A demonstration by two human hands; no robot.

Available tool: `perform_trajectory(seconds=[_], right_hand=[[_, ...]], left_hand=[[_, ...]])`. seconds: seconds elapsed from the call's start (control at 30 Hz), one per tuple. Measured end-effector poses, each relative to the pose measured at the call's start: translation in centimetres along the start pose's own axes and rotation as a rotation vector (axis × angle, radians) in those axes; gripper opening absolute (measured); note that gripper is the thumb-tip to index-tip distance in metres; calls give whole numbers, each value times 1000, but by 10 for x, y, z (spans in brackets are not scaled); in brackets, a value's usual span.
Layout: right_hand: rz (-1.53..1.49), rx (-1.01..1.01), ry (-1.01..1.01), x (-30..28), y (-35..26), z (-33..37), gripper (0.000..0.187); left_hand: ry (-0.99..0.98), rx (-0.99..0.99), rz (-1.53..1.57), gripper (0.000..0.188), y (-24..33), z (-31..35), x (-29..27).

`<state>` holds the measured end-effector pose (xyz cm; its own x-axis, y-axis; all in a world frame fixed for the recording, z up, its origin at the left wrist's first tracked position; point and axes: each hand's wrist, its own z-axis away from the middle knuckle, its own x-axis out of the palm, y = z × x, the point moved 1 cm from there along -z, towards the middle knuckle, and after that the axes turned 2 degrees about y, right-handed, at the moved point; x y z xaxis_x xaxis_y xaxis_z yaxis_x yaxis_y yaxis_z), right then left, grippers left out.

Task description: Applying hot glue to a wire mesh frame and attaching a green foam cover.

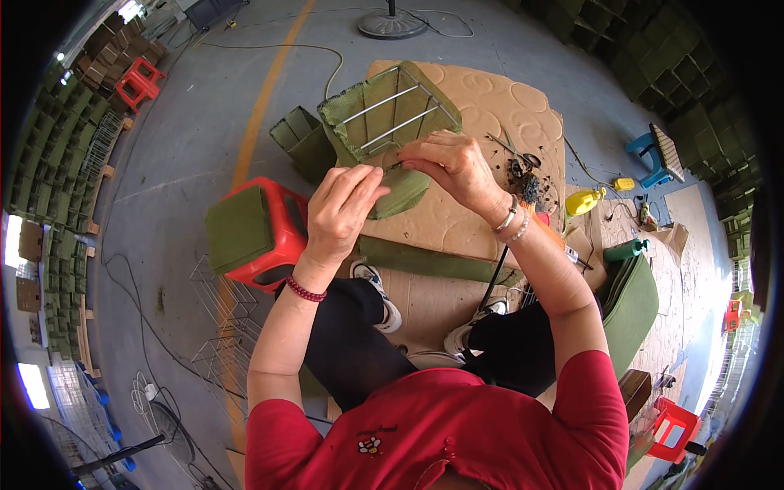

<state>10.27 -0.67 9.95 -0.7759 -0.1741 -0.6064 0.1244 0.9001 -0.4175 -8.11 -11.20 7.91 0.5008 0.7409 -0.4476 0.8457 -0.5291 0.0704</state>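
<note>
A green fabric box (339, 122) with a silver wire frame showing across its open side lies tilted on a low tan table (498, 98). In front of its near edge, my left hand (347, 204) and my right hand (457, 167) come close together, each with fingers pinched. A small dark thing shows between the fingertips, too small to name. My hands cover part of the box's near side. Scissors (523, 153) with dark handles lie on the table right of my right hand, among scattered dark scraps.
A red stool (286, 241) bearing a green fabric panel (237, 229) stands at left, wire frames (224, 343) below it. A yellow spray bottle (584, 201), a green bottle (627, 250) and a blue stool (649, 159) are at right. Green boxes (61, 180) are stacked at the left.
</note>
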Motion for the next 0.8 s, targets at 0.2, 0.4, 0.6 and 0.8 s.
perform_trajectory(seconds=[0.2, 0.4, 0.6, 0.8], right_hand=[[28, 115, -72, 6, -2, -16, 11], [41, 244, -211, 7, 2, -36, 13], [-206, 166, 95, 7, -3, -19, 25], [162, -305, 176, 28, -7, 8, 34]], left_hand=[[-104, -113, -11, 28, -3, -8, -1], [-167, -218, -33, 25, -8, -15, 0], [61, -262, -48, 34, 2, -3, -18], [-18, -133, -143, 45, 1, 9, 1]])
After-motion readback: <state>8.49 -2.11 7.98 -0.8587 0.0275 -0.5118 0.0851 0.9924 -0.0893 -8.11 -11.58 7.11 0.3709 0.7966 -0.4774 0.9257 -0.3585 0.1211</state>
